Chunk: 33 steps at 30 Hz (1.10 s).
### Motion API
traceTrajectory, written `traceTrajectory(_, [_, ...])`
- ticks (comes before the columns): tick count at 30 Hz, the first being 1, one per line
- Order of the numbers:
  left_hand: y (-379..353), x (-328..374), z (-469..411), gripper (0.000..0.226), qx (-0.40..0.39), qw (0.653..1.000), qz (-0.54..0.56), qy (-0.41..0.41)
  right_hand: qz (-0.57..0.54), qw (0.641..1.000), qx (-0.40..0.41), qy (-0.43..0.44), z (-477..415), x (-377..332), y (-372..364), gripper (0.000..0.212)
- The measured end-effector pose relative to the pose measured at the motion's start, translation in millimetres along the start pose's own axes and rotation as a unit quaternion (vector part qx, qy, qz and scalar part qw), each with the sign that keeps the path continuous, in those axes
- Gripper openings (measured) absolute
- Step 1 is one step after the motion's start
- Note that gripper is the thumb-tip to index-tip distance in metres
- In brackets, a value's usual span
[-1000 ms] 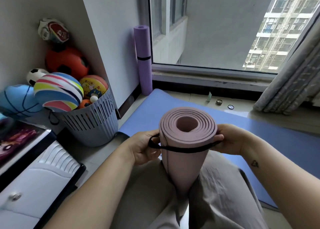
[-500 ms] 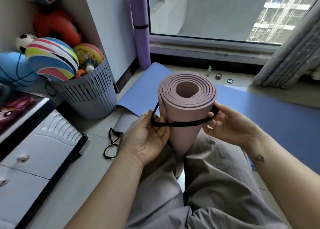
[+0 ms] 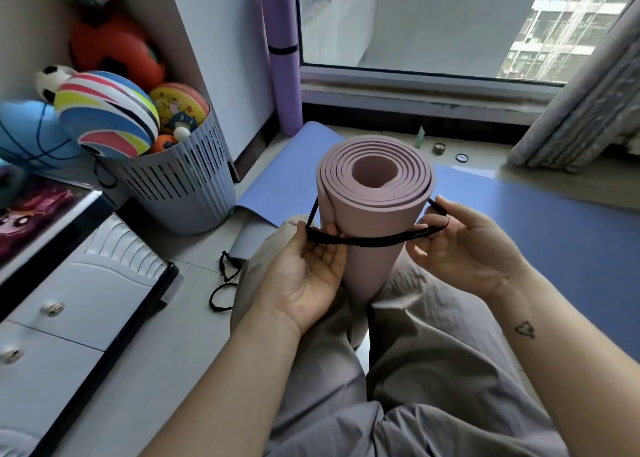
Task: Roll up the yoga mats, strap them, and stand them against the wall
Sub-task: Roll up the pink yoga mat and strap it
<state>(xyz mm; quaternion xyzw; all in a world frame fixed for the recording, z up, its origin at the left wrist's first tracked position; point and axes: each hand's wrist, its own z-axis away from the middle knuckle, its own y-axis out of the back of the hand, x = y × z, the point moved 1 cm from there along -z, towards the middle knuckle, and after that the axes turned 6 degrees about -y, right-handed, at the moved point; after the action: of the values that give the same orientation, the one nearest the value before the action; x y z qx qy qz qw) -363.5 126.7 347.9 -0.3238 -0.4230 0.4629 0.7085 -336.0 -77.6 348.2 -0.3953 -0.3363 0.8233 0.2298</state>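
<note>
Both hands pinch the black strap (image 3: 375, 241), left hand (image 3: 304, 280) and right hand (image 3: 467, 248) on either side of the pink mat (image 3: 374, 214), which stands upright between the person's knees. If one pinch slips, the taut loop could spring off the roll's near end and the coil would loosen.

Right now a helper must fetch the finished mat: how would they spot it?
Find the window; at its left edge the purple mat stands against the wall. Unlike the pink roll and the flat blue mat, it stands unheld, a black band round it.
</note>
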Motion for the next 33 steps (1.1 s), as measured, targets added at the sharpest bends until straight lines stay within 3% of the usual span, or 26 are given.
traceTrajectory(5, [-0.6, -7.7, 8.5, 0.038, -0.001, 1.0, 0.01, 0.02, 0.061, 0.997, -0.029, -0.026, 5.9, 12.6, -2.7, 0.025])
traceTrajectory(9, [8.2, -20.6, 10.2, 0.056, 0.005, 1.0, -0.009, 0.024, 0.026, 0.999, -0.016, -0.024, 10.7, 33.8, 0.7, 0.027])
traceTrajectory(13, [16.6, -23.4, 10.8, 0.047, 0.023, 0.999, -0.027, 0.012, 0.023, 0.999, -0.021, -0.01, 10.1, 47.0, 6.8, 0.028])
traceTrajectory(20, [9.8, -35.1, 10.7, 0.04, 0.044, 0.997, -0.049, -0.031, 0.061, 0.997, 0.047, 0.021, 8.4, 59.0, -5.5, 0.026])
traceTrajectory(28, [3.0, -35.6, 12.4, 0.049, 0.038, 0.998, 0.001, -0.052, -0.057, 0.997, 0.035, 0.051, 10.7, 78.2, -14.3, 0.017])
traceTrajectory(33, [-0.7, -38.8, 17.9, 0.034, 0.055, 0.996, -0.007, -0.071, -0.104, 0.985, 0.077, 0.111, 8.8, 86.6, -26.3, 0.018])
